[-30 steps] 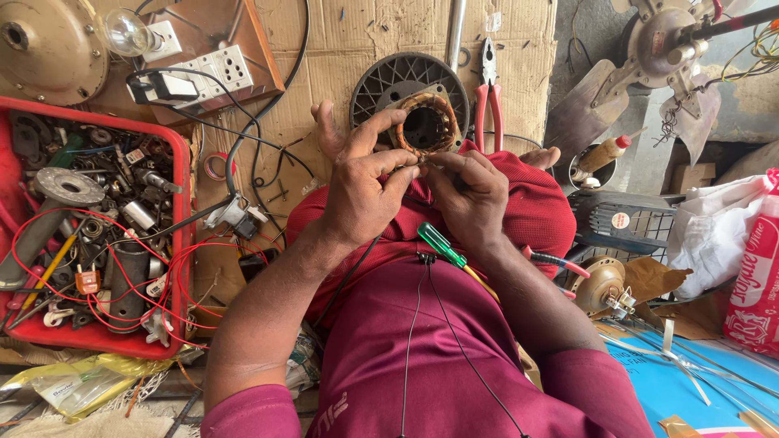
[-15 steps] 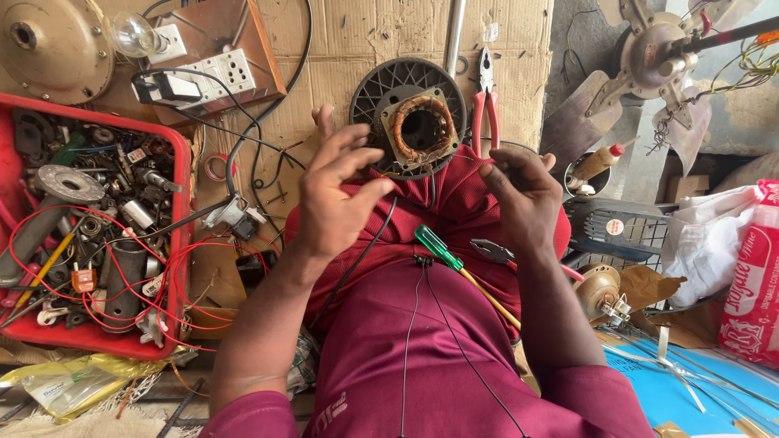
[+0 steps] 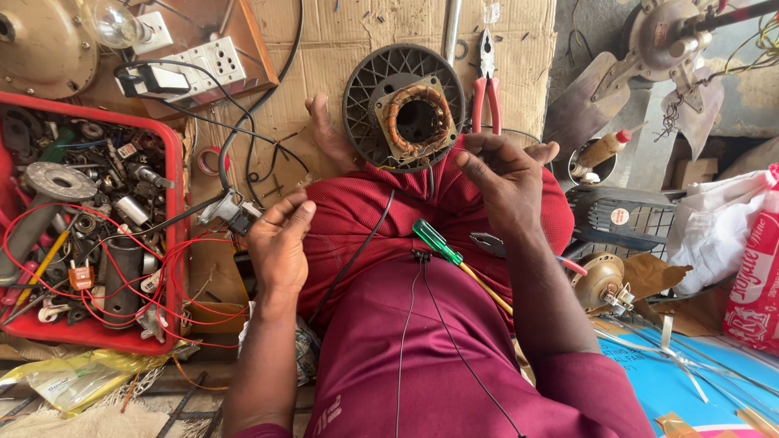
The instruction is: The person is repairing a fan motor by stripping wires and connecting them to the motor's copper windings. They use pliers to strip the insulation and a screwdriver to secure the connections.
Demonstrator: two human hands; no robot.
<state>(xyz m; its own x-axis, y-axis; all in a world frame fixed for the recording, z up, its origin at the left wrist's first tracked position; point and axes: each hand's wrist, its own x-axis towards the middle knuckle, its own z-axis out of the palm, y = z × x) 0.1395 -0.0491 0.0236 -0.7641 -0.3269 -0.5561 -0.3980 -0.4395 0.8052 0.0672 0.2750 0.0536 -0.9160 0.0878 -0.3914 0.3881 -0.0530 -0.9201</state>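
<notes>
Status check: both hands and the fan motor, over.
Left hand and right hand raised apart, pinching what looks like fine wire. Motor stator lies free on the black grille, beyond the knees. Green screwdriver across the lap.

Bright, even daylight; shadows are soft and short. The picture is sharp throughout, with wide-angle bending at the edges and mild glare on the plastic bag [image 3: 714, 235].

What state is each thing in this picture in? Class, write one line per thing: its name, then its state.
left hand: raised, fingers pinched, holding nothing that shows
right hand: raised, fingertips pinched together
motor stator: lying flat on the cardboard, copper winding exposed
green screwdriver: lying on the lap, unheld
red pliers: shut, lying on the cardboard
red tray: full of parts and wires
</notes>
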